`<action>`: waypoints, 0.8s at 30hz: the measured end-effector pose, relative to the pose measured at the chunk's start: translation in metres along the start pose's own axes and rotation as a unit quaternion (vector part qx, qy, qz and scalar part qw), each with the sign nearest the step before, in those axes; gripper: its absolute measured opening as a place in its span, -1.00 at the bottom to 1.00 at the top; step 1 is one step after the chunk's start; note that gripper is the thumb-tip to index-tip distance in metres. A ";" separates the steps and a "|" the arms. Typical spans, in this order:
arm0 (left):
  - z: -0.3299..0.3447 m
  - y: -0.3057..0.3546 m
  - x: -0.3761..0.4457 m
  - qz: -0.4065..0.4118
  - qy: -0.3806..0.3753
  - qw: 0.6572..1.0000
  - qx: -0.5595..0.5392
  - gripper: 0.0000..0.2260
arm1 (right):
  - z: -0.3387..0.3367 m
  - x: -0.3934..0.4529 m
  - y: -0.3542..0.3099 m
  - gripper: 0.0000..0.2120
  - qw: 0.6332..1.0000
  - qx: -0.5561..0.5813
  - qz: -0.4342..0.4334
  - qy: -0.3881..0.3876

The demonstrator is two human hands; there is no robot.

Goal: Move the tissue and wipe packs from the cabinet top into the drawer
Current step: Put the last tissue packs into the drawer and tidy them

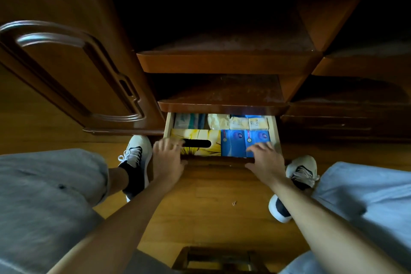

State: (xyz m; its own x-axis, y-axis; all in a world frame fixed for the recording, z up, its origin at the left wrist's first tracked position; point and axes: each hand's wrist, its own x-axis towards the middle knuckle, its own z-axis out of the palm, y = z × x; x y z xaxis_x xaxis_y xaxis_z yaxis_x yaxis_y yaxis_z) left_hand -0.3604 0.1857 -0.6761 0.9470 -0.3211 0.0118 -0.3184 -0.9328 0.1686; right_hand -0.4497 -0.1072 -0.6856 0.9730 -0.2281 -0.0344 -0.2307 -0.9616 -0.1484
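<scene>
A low drawer [167,125] stands pulled out under the wooden cabinet's shelves. It holds a yellow tissue box [200,137] at front left, two blue wipe packs [232,142] at front right, and pale yellow packs [239,123] and a white-blue pack [186,120] behind. My left hand [168,158] rests on the drawer front's left end, its fingers spread over the yellow box's corner. At the right end my right hand [264,160] lies with fingers over a blue pack and its thumb along the front edge [215,159].
An open cabinet door [73,73] juts out at the left. Two bare shelves [222,60] overhang the drawer. My shoes [135,158] flank the drawer on the wood floor. A dark wooden stool frame [218,260] sits at the bottom edge.
</scene>
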 end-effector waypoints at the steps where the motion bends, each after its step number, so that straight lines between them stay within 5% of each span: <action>1: 0.020 -0.006 0.006 -0.101 0.005 0.994 -0.040 -0.22 | 0.025 0.008 -0.004 -0.27 0.995 0.064 0.080 0.009; 3: 0.040 -0.006 0.001 -0.326 -0.020 0.925 -0.193 -0.02 | 0.054 -0.007 -0.015 0.03 0.922 0.242 0.296 0.062; 5: 0.040 0.008 -0.002 -0.498 -0.056 0.748 -0.435 -0.08 | 0.064 -0.023 -0.026 0.13 0.796 0.377 0.455 0.127; 7: 0.034 0.024 0.005 -0.550 -0.063 0.537 -0.637 -0.37 | 0.062 -0.017 -0.025 0.05 0.667 0.498 0.527 0.171; 9: 0.034 0.028 0.006 -0.538 -0.047 0.417 -0.731 -0.59 | 0.058 -0.005 -0.018 -0.25 0.529 0.610 0.565 0.168; 11: 0.036 0.027 0.006 -0.515 -0.013 0.368 -0.774 -0.62 | 0.046 0.000 -0.016 -0.49 0.392 0.739 0.537 0.108; 13: 0.035 0.026 0.004 -0.493 0.002 0.339 -0.801 -0.64 | 0.041 0.000 -0.016 -0.56 0.330 0.793 0.504 0.094; 19: 0.046 0.023 0.003 -0.456 -0.009 0.316 -0.832 -0.68 | 0.049 0.010 -0.021 -0.46 0.294 0.816 0.486 0.108; 24: 0.051 0.026 0.032 -0.424 -0.040 0.359 -0.831 -0.64 | 0.059 0.041 -0.020 -0.39 0.283 0.817 0.488 0.119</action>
State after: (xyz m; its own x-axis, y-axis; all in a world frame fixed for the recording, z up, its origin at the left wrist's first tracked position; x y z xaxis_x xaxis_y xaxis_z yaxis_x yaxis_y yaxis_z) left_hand -0.3404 0.1424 -0.7219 0.6472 -0.1021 -0.7555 0.6106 0.6628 0.4335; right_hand -0.4050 -0.0882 -0.7423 0.3741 -0.4543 -0.8085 0.1079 0.8872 -0.4486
